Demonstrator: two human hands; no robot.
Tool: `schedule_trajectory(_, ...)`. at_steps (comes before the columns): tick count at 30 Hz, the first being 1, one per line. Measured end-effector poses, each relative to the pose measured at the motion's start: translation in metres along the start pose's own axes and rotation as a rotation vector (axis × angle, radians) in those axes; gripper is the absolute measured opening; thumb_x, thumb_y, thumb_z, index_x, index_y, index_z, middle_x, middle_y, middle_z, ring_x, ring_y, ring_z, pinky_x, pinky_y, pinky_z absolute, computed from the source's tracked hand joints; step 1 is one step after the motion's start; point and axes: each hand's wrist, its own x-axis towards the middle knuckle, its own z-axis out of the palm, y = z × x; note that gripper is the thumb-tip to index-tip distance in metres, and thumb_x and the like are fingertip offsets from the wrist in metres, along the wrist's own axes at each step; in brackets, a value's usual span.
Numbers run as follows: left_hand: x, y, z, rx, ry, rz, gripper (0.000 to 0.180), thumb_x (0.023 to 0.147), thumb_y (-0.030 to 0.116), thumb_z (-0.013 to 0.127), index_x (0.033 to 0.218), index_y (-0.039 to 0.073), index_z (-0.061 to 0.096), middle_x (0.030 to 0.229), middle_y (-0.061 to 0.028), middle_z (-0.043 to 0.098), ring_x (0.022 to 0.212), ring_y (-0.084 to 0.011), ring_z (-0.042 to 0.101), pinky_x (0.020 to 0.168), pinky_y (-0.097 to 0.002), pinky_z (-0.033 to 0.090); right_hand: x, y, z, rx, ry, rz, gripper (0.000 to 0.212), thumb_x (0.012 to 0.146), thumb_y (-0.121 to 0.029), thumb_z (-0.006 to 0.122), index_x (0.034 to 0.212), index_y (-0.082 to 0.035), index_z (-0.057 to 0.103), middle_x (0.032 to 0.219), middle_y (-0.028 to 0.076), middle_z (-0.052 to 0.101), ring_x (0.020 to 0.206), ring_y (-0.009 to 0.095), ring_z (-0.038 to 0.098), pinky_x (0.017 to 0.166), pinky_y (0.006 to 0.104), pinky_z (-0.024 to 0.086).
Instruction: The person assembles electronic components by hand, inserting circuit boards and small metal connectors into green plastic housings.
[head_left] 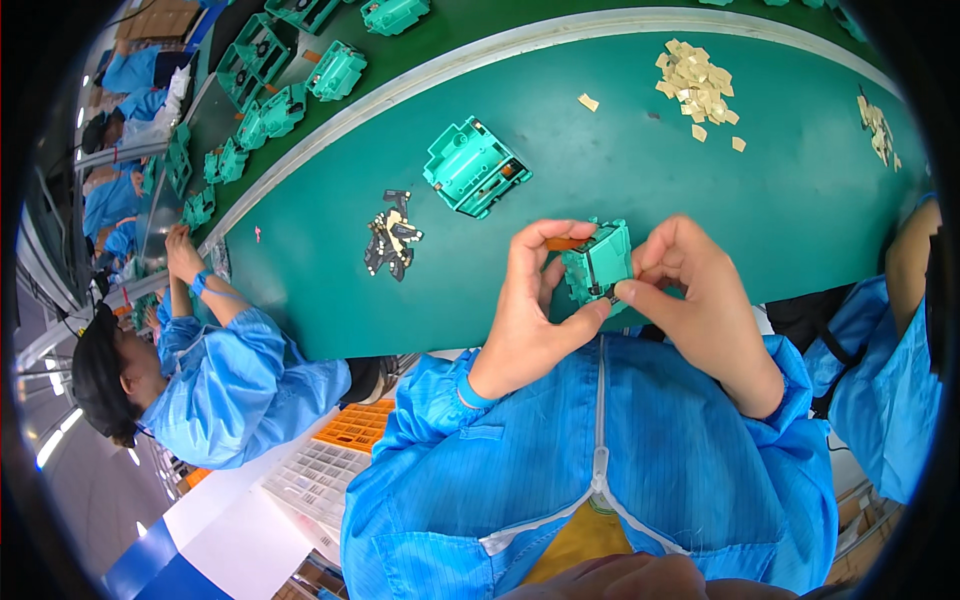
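Note:
Close to my chest, over the green table (300, 290), I hold a small teal plastic housing (607, 255). My left hand (535, 310) grips it from the left, fingers behind it and thumb at its lower edge. My right hand (695, 305) is closed at its right side, thumb and fingertips pressed to the lower right corner, where a small dark part (612, 294) shows. An orange piece (566, 243) shows at the housing's upper left. Farther off to the left lies a larger open teal housing (470, 170) with an orange-brown part inside.
A pile of small black parts (392, 238) lies left of my hands. Cream paper-like pieces (695, 80) are heaped at the far right. Beyond a pale rail (420, 75) stand more teal housings (337, 70). A person in blue (240, 370) works at the left; another sleeve (870, 370) is at right.

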Motion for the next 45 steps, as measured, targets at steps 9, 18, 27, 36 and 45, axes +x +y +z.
schedule_trajectory(9, -0.004, 0.003, -0.01, -0.032, -0.018, 0.143, 0.075, 0.078, -0.009, 0.074, 0.141, 0.008, 0.035, 0.143, -0.0152, 0.046, 0.14, -0.0281, 0.044, 0.115, -0.0443, 0.039, 0.015, -0.003, 0.006, 0.38, -0.112, 0.008, 0.035, 0.089, 0.004, 0.075, 0.108, -0.005, 0.047, 0.088, 0.004, 0.069, 0.081, 0.008, 0.065, 0.069, 0.0226, 0.046)
schedule_trajectory(18, -0.019, 0.027, -0.041, 0.374, 0.293, 0.578, 0.093, 0.08, 0.003, 0.081, 0.155, 0.006, 0.024, 0.16, -0.023, 0.027, 0.149, -0.0363, 0.034, 0.119, -0.0508, 0.032, 0.092, -0.075, -0.017, 0.11, -0.089, -0.248, 0.042, 0.092, -0.004, 0.072, 0.13, 0.001, 0.053, 0.089, 0.003, 0.069, 0.087, 0.011, 0.065, 0.08, 0.0271, 0.05)
schedule_trajectory(27, -0.032, 0.017, -0.112, 0.775, 0.748, 0.408, 0.039, 0.086, 0.001, 0.073, 0.123, 0.002, 0.061, 0.131, -0.0192, 0.061, 0.124, -0.0315, 0.057, 0.105, -0.0426, 0.046, 0.313, -0.067, 0.019, 0.408, 0.094, -0.329, 0.042, 0.097, -0.016, 0.068, 0.133, 0.004, 0.059, 0.108, 0.01, 0.071, 0.101, 0.016, 0.064, 0.093, 0.0317, 0.049)
schedule_trajectory(36, 0.001, 0.007, -0.153, 1.175, 0.897, 0.28, 0.021, 0.084, 0.019, 0.078, 0.097, 0.004, 0.073, 0.107, -0.0093, 0.064, 0.103, -0.0309, 0.056, 0.09, -0.041, 0.044, 0.277, -0.048, -0.005, -0.638, 0.505, -0.633, 0.032, 0.094, -0.01, 0.066, 0.123, 0.002, 0.063, 0.127, 0.019, 0.062, 0.113, 0.029, 0.064, 0.092, 0.0362, 0.054)
schedule_trajectory(45, 0.009, 0.006, -0.159, 1.141, 0.809, 0.195, 0.016, 0.084, 0.017, 0.077, 0.089, 0.003, 0.071, 0.103, -0.0122, 0.064, 0.103, -0.0339, 0.057, 0.09, -0.042, 0.046, 0.114, -0.04, -0.001, -0.539, 0.269, -0.693, 0.01, 0.093, -0.003, 0.066, 0.102, -0.002, 0.066, 0.121, 0.015, 0.063, 0.107, 0.024, 0.062, 0.084, 0.0323, 0.053)
